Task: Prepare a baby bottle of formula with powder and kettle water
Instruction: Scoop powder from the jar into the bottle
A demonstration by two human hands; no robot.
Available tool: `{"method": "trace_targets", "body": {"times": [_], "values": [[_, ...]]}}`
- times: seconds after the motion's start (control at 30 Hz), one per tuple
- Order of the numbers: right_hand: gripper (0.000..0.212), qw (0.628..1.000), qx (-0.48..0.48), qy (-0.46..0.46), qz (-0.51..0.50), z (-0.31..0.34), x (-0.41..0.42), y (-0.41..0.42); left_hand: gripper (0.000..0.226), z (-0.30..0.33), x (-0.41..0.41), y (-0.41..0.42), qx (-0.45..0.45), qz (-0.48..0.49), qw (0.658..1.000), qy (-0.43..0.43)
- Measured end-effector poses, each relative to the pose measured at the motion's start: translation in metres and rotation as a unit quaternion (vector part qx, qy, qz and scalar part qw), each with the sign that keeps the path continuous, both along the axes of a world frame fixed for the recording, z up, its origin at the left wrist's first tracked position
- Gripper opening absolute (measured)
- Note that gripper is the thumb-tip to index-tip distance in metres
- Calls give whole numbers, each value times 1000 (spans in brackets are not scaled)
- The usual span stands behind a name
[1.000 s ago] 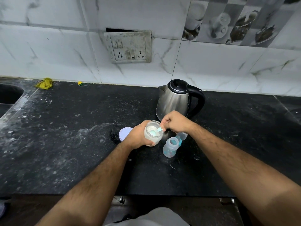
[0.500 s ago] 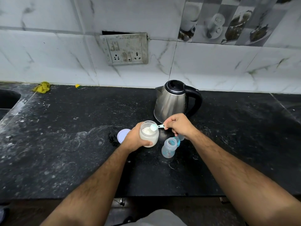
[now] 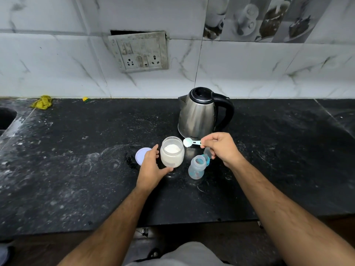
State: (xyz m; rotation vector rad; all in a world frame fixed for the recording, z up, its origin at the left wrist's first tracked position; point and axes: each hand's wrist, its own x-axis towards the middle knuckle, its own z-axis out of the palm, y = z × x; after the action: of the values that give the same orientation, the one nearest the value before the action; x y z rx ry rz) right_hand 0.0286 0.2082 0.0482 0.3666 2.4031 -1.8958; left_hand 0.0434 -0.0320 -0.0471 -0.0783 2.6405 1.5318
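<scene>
The bottle (image 3: 196, 167) stands open on the tabletop (image 3: 76, 160), right of the powder jar (image 3: 172, 152) and in front of the kettle (image 3: 199, 114). The right hand (image 3: 221, 148) pinches a scoop (image 3: 190, 142) heaped with powder, held between jar and kettle; it hides most of the cap (image 3: 207, 151) behind the bottle. The left hand (image 3: 151, 166), fingers loosely spread, cups the jar's side and covers part of the lid (image 3: 141, 155).

Black counter (image 3: 76, 169) bears kettle (image 3: 197, 114), powder jar (image 3: 172, 152), bottle (image 3: 196, 167), lid (image 3: 141, 155).
</scene>
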Motion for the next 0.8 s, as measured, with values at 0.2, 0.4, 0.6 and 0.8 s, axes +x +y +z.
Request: {"method": "trace_targets", "body": {"times": [0.2, 0.4, 0.6, 0.8], "values": [[8, 999, 3, 21, -39, -3, 24, 21, 39, -3, 35, 16, 17, 3, 999, 37], [9, 998, 34, 25, -52, -16, 45, 33, 72, 0, 41, 62, 29, -100, 994, 21], [12, 996, 62, 29, -51, -24, 55, 32, 79, 11, 35, 89, 55, -83, 995, 27], [10, 987, 143, 54, -52, -30, 56, 28, 64, 4, 27, 94, 67, -76, 995, 18]]}}
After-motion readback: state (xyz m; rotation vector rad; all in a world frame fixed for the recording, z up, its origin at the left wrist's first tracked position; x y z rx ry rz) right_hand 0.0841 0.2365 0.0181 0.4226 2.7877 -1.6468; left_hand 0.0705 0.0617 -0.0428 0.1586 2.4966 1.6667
